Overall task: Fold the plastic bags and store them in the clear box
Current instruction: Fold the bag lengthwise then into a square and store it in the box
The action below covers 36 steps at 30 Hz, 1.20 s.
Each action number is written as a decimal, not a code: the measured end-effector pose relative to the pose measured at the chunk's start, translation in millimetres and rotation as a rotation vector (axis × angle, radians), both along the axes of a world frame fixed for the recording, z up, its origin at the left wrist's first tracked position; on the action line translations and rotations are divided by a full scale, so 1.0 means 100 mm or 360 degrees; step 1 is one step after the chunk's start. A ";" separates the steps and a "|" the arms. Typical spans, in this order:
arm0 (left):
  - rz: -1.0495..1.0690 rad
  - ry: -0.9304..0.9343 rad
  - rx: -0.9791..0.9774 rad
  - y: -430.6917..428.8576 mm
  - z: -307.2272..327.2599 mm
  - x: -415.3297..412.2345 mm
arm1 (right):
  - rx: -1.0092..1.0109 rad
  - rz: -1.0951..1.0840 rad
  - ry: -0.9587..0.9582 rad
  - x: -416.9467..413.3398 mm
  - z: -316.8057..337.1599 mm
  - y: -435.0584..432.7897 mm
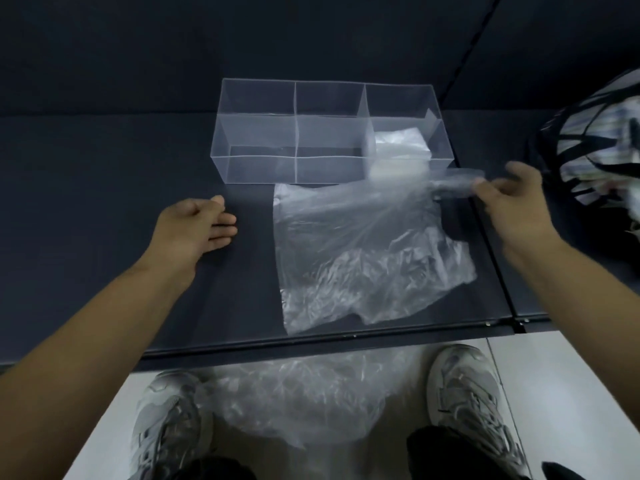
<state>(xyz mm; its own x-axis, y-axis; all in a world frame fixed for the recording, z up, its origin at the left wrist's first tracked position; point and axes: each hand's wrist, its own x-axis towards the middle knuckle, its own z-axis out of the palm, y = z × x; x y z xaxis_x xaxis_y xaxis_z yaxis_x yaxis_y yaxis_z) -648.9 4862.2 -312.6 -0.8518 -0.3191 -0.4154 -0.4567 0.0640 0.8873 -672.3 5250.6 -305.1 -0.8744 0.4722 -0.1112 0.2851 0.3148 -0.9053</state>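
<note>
— Where's my grip?
— My right hand (512, 199) pinches the twisted top corner of the clear plastic bag (360, 251). The rest of the bag trails down and left of that pinch, crumpled on the dark table (104, 202). My left hand (197, 223) lies relaxed and empty, well left of it.
— How will it handle?
— Featherlight, limp and slippery, I'd judge. I'd take it by edges and corners, then press it flat. The clear box (259, 133) sits just beyond the pinch, with folded bags (398, 150) in its nearest compartment.

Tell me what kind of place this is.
Probably a staged indoor work booth: dark table backed by dark wall panels, a clear divided box, pale tiled floor.
</note>
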 end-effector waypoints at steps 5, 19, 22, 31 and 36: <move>-0.0371 0.0245 -0.0413 0.38 -0.04 0.54 | -0.0139 0.0648 -0.0063 0.53 0.17 0.21; -0.0136 -0.0559 0.0396 0.64 0.06 0.84 | 0.0293 0.0194 -0.0048 0.94 -0.15 0.11; -0.0092 -0.0476 0.0313 0.61 0.05 0.87 | 0.0444 -0.0034 -0.0065 1.05 -0.16 0.29; -0.0136 -0.0379 0.0083 0.51 0.04 0.85 | -0.0218 -0.0120 -0.0383 1.03 -0.07 0.40; -0.0243 -0.0283 -0.0033 0.49 -0.06 0.81 | 0.0301 0.0257 -0.0487 0.92 -0.10 0.27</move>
<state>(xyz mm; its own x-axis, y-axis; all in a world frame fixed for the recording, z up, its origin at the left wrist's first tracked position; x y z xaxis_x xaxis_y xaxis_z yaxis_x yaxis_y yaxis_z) -568.4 4911.0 -318.2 -0.8047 -0.2023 -0.5581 -0.5895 0.1615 0.7915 -580.4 5277.3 -315.1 -0.8791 0.3684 -0.3024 0.4660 0.5310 -0.7077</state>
